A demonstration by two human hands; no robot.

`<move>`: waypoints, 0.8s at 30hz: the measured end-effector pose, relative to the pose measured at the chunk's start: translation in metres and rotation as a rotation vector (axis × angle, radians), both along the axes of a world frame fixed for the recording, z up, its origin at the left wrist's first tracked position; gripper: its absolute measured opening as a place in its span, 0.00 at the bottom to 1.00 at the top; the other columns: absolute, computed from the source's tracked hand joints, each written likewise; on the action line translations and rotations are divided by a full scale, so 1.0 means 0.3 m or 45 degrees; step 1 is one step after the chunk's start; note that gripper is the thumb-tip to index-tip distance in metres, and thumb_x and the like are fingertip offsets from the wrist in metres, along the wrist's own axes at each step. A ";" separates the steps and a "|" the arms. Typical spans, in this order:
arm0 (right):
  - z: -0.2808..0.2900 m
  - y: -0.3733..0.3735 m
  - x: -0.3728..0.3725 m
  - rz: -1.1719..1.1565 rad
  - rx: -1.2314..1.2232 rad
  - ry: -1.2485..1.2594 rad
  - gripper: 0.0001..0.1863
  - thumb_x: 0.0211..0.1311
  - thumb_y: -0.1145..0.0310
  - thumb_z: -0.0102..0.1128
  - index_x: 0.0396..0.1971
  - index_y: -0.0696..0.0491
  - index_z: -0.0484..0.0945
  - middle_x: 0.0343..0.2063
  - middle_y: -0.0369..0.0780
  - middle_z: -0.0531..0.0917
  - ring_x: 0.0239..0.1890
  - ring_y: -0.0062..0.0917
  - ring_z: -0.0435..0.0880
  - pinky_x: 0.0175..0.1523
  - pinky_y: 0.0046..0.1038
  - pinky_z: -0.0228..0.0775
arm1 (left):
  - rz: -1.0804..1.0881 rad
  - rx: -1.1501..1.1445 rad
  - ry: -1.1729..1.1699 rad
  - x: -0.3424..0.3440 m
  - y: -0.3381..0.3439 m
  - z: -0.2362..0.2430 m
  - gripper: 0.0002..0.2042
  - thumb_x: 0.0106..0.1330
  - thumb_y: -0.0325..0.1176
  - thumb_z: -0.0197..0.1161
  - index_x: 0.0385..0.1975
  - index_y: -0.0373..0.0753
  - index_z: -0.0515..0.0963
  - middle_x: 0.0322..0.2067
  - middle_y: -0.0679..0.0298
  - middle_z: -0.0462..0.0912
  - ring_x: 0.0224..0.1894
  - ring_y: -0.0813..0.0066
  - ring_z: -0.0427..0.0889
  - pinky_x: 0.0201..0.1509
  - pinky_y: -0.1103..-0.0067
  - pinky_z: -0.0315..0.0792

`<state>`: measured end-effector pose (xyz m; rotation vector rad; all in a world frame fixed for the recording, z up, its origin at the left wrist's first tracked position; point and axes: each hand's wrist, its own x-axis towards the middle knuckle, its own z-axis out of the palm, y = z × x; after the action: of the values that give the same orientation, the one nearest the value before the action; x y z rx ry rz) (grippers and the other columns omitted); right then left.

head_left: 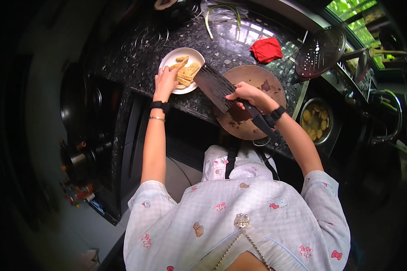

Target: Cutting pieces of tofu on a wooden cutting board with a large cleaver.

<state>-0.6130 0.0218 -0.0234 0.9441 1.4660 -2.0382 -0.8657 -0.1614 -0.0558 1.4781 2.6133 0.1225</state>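
Note:
Over the left side of a white plate (169, 57), my left hand (166, 82) has its fingers apart and resting against a pile of golden-brown strips (188, 72) that look like fried tofu. My right hand (248, 94) is wrapped round a dark cleaver (216, 86) near where handle meets blade. The blade slants up to the left, its far end at the plate's right rim. Beneath the cleaver and right hand lies a round wooden chopping board (270, 83) with dark wet patches.
A folded red cloth (266, 49) lies behind the board on the speckled black counter (142, 61). Green stalks (208, 25) sit at the back. A perforated strainer (320, 52) is at the right, above a metal bowl (328, 118) with several yellowish pieces in liquid.

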 end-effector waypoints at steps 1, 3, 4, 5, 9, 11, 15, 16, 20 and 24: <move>-0.001 0.007 0.048 -0.059 -0.008 -0.010 0.09 0.55 0.73 0.63 0.25 0.58 0.71 0.13 0.34 0.70 0.11 0.18 0.68 0.14 0.24 0.59 | -0.008 0.050 0.094 0.003 0.004 -0.009 0.22 0.48 0.32 0.69 0.46 0.46 0.75 0.42 0.62 0.74 0.48 0.59 0.71 0.48 0.67 0.69; -0.003 0.022 0.180 -0.202 0.003 0.005 0.07 0.56 0.73 0.61 0.23 0.58 0.73 0.11 0.34 0.70 0.08 0.18 0.66 0.12 0.23 0.58 | -0.024 0.171 0.106 0.035 0.003 -0.008 0.21 0.48 0.31 0.68 0.45 0.43 0.75 0.43 0.61 0.74 0.48 0.57 0.71 0.47 0.66 0.69; 0.016 0.025 0.255 -0.259 0.028 -0.013 0.07 0.56 0.72 0.61 0.24 0.57 0.73 0.11 0.34 0.70 0.07 0.17 0.66 0.12 0.23 0.58 | -0.039 0.210 0.069 0.071 0.004 0.003 0.20 0.49 0.30 0.67 0.45 0.41 0.75 0.42 0.60 0.74 0.47 0.56 0.71 0.47 0.66 0.69; 0.041 0.028 0.333 -0.317 0.055 -0.033 0.07 0.56 0.72 0.61 0.24 0.57 0.73 0.11 0.33 0.71 0.07 0.16 0.66 0.12 0.22 0.57 | -0.071 0.229 0.000 0.110 0.001 0.018 0.19 0.49 0.29 0.66 0.44 0.40 0.74 0.42 0.59 0.75 0.46 0.55 0.71 0.47 0.66 0.69; -0.040 -0.034 0.609 -0.561 0.103 0.044 0.06 0.58 0.73 0.58 0.25 0.59 0.74 0.11 0.35 0.73 0.07 0.16 0.67 0.12 0.21 0.57 | -0.201 0.294 -0.144 0.292 0.005 0.005 0.19 0.52 0.31 0.65 0.46 0.39 0.74 0.43 0.59 0.74 0.48 0.57 0.70 0.49 0.65 0.67; -0.092 -0.077 0.680 -0.721 0.069 0.082 0.07 0.59 0.72 0.57 0.27 0.61 0.74 0.13 0.37 0.75 0.07 0.18 0.71 0.11 0.22 0.60 | -0.283 0.338 -0.324 0.422 0.048 0.019 0.19 0.53 0.31 0.65 0.47 0.39 0.74 0.42 0.59 0.74 0.48 0.58 0.71 0.49 0.66 0.67; -0.164 -0.130 0.680 -0.619 1.117 -0.081 0.22 0.56 0.55 0.59 0.26 0.64 0.78 0.21 0.55 0.80 0.24 0.44 0.82 0.31 0.38 0.76 | -0.393 0.223 -0.344 0.683 0.125 0.057 0.19 0.53 0.31 0.65 0.46 0.39 0.74 0.43 0.60 0.74 0.48 0.59 0.71 0.49 0.68 0.67; -0.166 -0.130 0.681 -0.557 1.179 -0.147 0.23 0.55 0.54 0.60 0.26 0.64 0.78 0.22 0.56 0.80 0.28 0.47 0.81 0.35 0.41 0.75 | -0.411 0.205 -0.342 0.736 0.143 0.065 0.19 0.53 0.31 0.65 0.46 0.39 0.74 0.43 0.60 0.74 0.48 0.59 0.71 0.49 0.68 0.67; -0.161 -0.081 0.676 -0.256 1.238 -0.101 0.28 0.54 0.49 0.59 0.21 0.66 0.78 0.23 0.57 0.79 0.31 0.50 0.81 0.37 0.42 0.75 | -0.447 0.229 -0.289 0.899 0.207 0.140 0.19 0.52 0.31 0.65 0.46 0.40 0.74 0.42 0.60 0.75 0.47 0.58 0.72 0.48 0.68 0.68; -0.161 0.071 0.829 -0.096 1.028 -0.099 0.28 0.51 0.46 0.62 0.22 0.63 0.80 0.21 0.52 0.80 0.27 0.42 0.82 0.33 0.37 0.75 | -0.439 0.278 -0.264 1.070 0.289 0.225 0.18 0.53 0.31 0.64 0.45 0.39 0.74 0.42 0.60 0.75 0.46 0.59 0.72 0.47 0.68 0.67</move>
<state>-0.3643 0.0431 -0.0718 1.3605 2.2842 -1.4033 -0.5447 -0.0747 0.0118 1.8508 2.2037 0.5069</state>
